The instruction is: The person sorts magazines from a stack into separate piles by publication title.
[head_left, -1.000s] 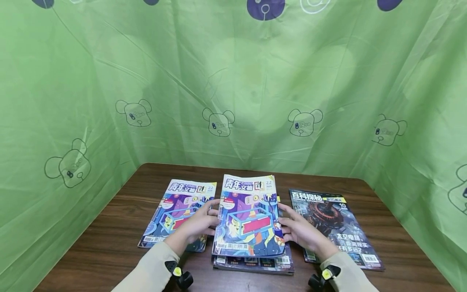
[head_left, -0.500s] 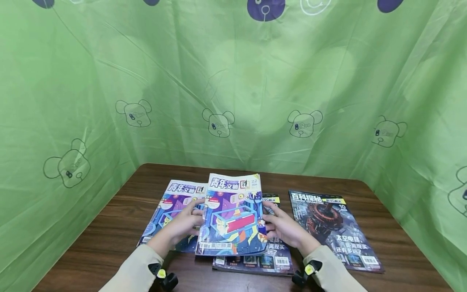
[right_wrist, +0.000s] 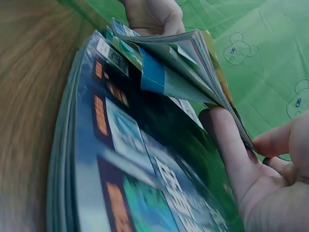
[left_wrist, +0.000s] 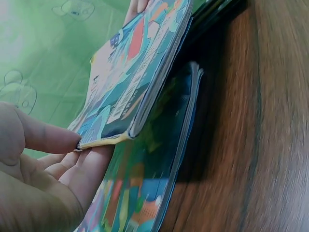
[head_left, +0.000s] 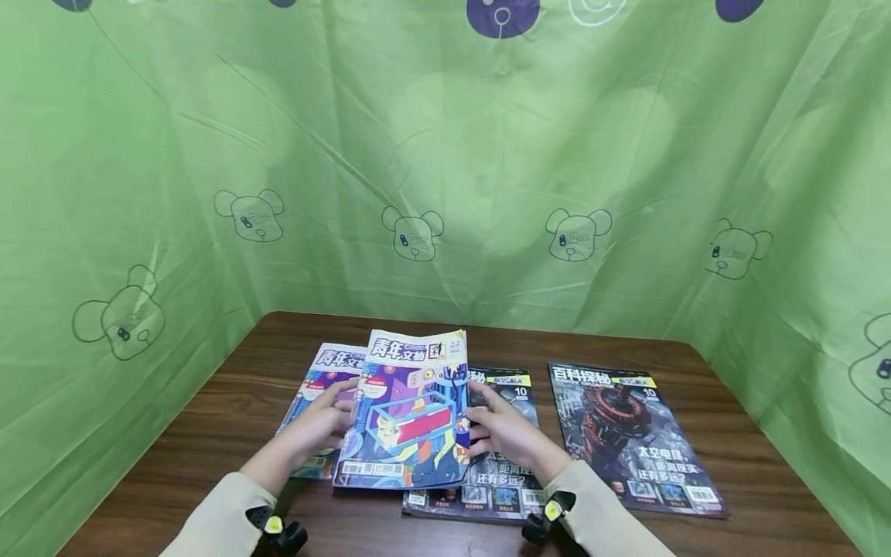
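A purple-covered magazine (head_left: pixel 407 425) is held up between both hands in the head view. My left hand (head_left: pixel 316 425) pinches its left edge, thumb on top and fingers beneath, as the left wrist view shows. On the other side my right hand (head_left: pixel 511 433) grips the right edge, with fingers under the pages (right_wrist: pixel 193 67), some of which sag open. A matching purple magazine (left_wrist: pixel 145 198) lies below on the left, largely covered. The raised one also overlaps a pile of dark magazines (head_left: pixel 497 487) in the middle, whose layered edges show in the right wrist view.
To the right lies another dark magazine (head_left: pixel 629 433) with a red machine on its cover. All rest on a brown wooden table (head_left: pixel 209 449). A green curtain (head_left: pixel 473 294) with bear drawings encloses the table's back and sides.
Both hands have carried the purple magazine leftward, from over the middle dark pile towards the matching purple one. More of the dark cover shows now.
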`<state>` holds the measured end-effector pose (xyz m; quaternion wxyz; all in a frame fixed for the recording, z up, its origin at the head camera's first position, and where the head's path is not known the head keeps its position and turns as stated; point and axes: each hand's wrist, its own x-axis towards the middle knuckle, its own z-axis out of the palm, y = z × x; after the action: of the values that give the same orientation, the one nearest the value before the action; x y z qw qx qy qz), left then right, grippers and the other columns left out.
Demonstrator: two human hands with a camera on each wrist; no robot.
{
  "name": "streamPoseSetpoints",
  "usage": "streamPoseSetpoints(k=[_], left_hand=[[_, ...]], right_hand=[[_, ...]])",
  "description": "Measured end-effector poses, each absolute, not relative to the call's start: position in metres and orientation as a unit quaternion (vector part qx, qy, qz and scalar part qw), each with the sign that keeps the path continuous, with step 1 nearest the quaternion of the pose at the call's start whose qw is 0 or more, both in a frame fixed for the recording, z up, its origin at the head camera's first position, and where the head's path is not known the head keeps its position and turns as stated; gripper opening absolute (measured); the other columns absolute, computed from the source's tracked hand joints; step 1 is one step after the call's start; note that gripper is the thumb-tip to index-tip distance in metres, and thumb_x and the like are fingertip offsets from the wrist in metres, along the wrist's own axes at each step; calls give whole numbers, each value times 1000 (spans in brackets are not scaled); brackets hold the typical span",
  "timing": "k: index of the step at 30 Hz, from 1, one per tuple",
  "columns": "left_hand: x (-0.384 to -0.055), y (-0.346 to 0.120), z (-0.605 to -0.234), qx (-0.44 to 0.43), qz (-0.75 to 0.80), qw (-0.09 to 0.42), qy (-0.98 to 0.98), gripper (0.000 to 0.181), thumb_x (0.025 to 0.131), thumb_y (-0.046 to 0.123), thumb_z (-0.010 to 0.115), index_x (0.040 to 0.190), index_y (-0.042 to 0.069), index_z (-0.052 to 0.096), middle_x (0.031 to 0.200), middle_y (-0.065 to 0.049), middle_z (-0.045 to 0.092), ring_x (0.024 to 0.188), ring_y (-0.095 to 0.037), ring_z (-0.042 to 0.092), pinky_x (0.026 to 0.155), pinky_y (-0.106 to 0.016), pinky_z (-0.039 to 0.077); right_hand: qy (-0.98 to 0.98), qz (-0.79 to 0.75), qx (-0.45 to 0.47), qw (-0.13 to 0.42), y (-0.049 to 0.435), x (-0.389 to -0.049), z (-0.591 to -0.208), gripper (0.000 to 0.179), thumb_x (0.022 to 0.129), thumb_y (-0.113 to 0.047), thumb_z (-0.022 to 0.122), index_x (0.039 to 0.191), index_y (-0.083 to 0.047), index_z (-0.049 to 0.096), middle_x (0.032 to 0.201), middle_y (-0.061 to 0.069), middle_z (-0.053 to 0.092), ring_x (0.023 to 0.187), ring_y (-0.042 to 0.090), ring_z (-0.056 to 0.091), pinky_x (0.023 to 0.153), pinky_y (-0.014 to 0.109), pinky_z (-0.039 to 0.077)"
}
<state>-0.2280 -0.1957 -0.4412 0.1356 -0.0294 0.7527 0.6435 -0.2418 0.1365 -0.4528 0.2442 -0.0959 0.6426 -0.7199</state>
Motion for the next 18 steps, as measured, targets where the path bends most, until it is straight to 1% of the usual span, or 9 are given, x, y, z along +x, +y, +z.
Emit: streamPoseSetpoints(k=[2,5,6,9,12,13,14,18], left_hand=[[-228,-201,-441,-26,647,138,750,68,93,-2,51,155,15,29,132,-26,48,93,-30,64,70,-43,58],[-229,-207,-440,-29,649,135,748,67,93,-2,50,155,13,30,130,-25,48,95,-30,64,73,-44,58],[-229,-209,-440,-28,649,135,748,68,93,-3,50,155,13,29,130,-25,48,95,-30,63,73,-45,58],[-231,-216,-440,-22,646,132,751,69,93,-3,49,157,10,27,131,-26,46,97,-29,63,75,-46,58],[-232,-223,-440,-15,642,128,756,70,94,-4,47,159,7,22,136,-29,43,99,-29,62,77,-46,58],[-232,-226,-440,-13,640,127,758,71,94,-4,47,159,7,21,138,-29,42,100,-28,62,77,-46,58],[-232,-228,-440,-14,638,126,759,71,94,-3,46,160,7,20,138,-30,41,99,-28,62,77,-46,58],[-233,-239,-442,-18,632,119,766,70,95,-3,44,160,5,18,136,-30,45,96,-27,63,76,-45,58]], right_hand=[[643,-720,-95,242,131,-242,-454,63,106,-10,44,161,-13,14,113,20,65,77,21,71,68,37,61],[645,-720,-92,240,122,-244,-455,62,106,-10,44,160,-13,15,119,25,62,77,21,71,69,38,61],[645,-720,-93,238,119,-244,-455,62,106,-10,44,160,-13,15,127,26,58,77,21,70,69,39,61],[645,-721,-92,236,111,-245,-455,61,106,-11,44,160,-13,16,133,31,52,76,20,69,70,40,61],[641,-724,-94,235,102,-247,-455,62,106,-11,44,160,-13,15,129,28,54,76,21,69,71,41,61],[639,-726,-93,236,98,-247,-455,62,106,-10,44,161,-13,15,123,27,58,77,22,69,71,41,61],[638,-727,-93,235,95,-247,-455,62,106,-11,44,161,-13,15,121,24,59,78,22,70,71,41,61],[632,-735,-91,230,80,-249,-456,60,106,-10,44,160,-13,17,115,20,64,80,25,71,72,42,61]])
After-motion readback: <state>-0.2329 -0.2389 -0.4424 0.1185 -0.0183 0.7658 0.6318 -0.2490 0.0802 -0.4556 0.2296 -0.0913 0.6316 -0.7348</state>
